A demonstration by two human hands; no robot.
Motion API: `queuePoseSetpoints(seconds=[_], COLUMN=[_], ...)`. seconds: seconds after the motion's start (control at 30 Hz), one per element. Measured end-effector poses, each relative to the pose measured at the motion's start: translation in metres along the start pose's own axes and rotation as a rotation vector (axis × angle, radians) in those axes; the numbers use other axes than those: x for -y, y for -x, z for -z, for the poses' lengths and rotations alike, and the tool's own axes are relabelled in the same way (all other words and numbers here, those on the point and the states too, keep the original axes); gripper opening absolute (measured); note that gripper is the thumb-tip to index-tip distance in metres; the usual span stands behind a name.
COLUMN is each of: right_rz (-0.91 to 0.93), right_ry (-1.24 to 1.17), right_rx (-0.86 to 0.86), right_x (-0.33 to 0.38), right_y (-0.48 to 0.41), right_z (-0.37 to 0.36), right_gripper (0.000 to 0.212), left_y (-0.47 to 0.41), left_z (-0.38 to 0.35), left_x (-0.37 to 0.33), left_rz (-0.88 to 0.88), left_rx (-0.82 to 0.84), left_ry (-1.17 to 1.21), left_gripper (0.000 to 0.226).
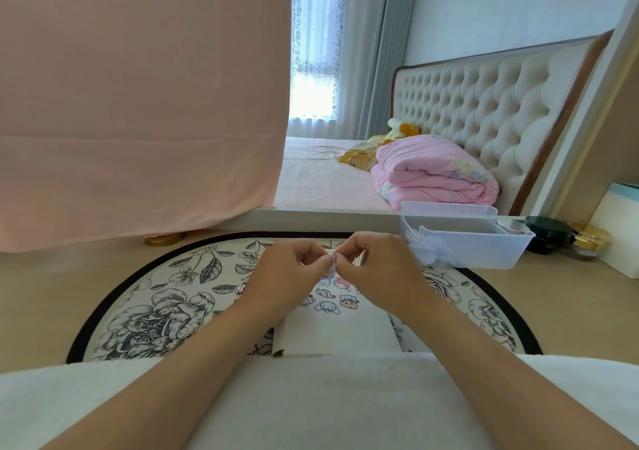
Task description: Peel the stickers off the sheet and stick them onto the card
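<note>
Floral mat (155,306), left hand (294,273) and right hand (378,273) pinching one sticker (332,265), bin (491,250) holding white bits (428,246)

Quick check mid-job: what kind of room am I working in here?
Most likely a bedroom: a bed with a tufted headboard, a folded pink quilt on it, and a curtained window behind.

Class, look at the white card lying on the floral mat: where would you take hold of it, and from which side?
Probably take the card by its near-left corner, from the person's side: that corner curls up off the mat, and the near part is free of stickers.
</note>
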State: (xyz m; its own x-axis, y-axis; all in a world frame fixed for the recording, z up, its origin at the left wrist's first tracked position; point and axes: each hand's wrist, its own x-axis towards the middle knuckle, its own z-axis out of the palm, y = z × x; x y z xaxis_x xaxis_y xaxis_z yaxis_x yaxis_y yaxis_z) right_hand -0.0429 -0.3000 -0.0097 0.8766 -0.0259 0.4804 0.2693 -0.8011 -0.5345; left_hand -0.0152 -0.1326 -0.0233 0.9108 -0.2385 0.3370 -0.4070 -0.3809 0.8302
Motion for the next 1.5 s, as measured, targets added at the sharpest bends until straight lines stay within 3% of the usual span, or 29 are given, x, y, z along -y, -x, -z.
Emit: queuePoseSetpoints(seconds=[0.13, 0.3, 0.47, 0.8, 1.0, 1.5], right_rz=[0.136, -0.131, -0.24, -0.159, -0.238, -0.099], right_ry=[0.098, -0.494, -0.641, -0.52, -0.642, -0.413], right_rx=[-0.045, 0.156, 0.321, 0.27, 0.368, 0.273], right_x=[-0.001, 0.003, -0.006, -0.006, -0.005, -0.004], right_y=[0.004, -0.004, -0.005, -0.005, -0.005, -0.007], right_z=[-0.004, 0.007, 0.015, 0.006, 0.011, 0.01], right_gripper=[0.008, 0.013, 0.012, 0.011, 0.016, 0.013], left_y=[0.004, 0.0, 0.001, 0.001, -0.001, 0.001], left_z=[-0.001, 0.005, 0.009, 0.005, 0.006, 0.005], left_x=[0.002, 0.001, -0.001, 0.002, 0.004, 0.003], left_rz=[0.008, -0.009, -0.056, -0.019, 0.016, 0.008], left_rx=[-0.02, -0.006, 0.051, 0.05, 0.05, 0.067], left_ry=[-0.029, 0.081, 0.103, 0.14, 0.163, 0.161], left_gripper=[0.018, 0.014, 0.012, 0.011, 0.011, 0.016])
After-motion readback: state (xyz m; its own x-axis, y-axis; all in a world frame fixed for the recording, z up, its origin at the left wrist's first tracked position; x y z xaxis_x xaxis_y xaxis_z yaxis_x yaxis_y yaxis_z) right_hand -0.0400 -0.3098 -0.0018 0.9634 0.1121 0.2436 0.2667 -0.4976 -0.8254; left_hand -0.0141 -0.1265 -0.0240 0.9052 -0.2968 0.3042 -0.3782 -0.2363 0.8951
